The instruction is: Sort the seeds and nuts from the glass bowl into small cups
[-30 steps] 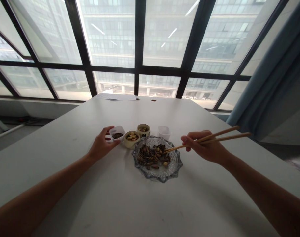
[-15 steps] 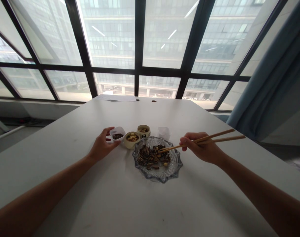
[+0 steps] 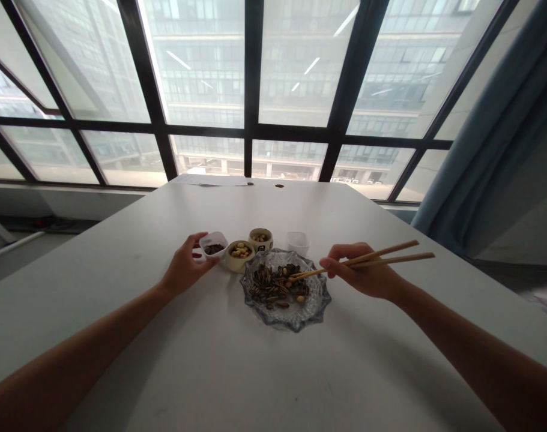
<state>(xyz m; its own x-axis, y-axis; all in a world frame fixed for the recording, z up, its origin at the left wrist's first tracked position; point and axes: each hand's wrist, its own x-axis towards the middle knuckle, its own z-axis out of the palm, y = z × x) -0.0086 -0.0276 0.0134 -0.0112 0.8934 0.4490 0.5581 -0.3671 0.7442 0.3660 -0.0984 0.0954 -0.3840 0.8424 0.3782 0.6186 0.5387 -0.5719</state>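
Note:
With my right hand (image 3: 361, 270) I grip a pair of wooden chopsticks (image 3: 381, 259), whose tips reach down into a clear glass plate with a scalloped rim (image 3: 320, 312). Dark striped sunflower seeds (image 3: 266, 282) and a few pale nuts (image 3: 300, 299) lie in that plate. My left hand (image 3: 187, 263) has its fingers around a small white plastic cup (image 3: 220, 237) with dark seeds at its bottom. Right beside the cup stands a cream bowl (image 3: 240, 266) of pale nuts, and behind it a second cream bowl (image 3: 263, 246) with dark markings also holds nuts.
A translucent white plastic cup (image 3: 298, 241) stands behind the glass plate. Everything is on a white table (image 3: 219, 372). Papers (image 3: 210, 180) lie at its far edge, before tall windows. A blue curtain (image 3: 475, 138) hangs at the right.
My right hand and the chopsticks have shifted slightly left, with the tips still among the seeds. My left hand and the cup look unmoved.

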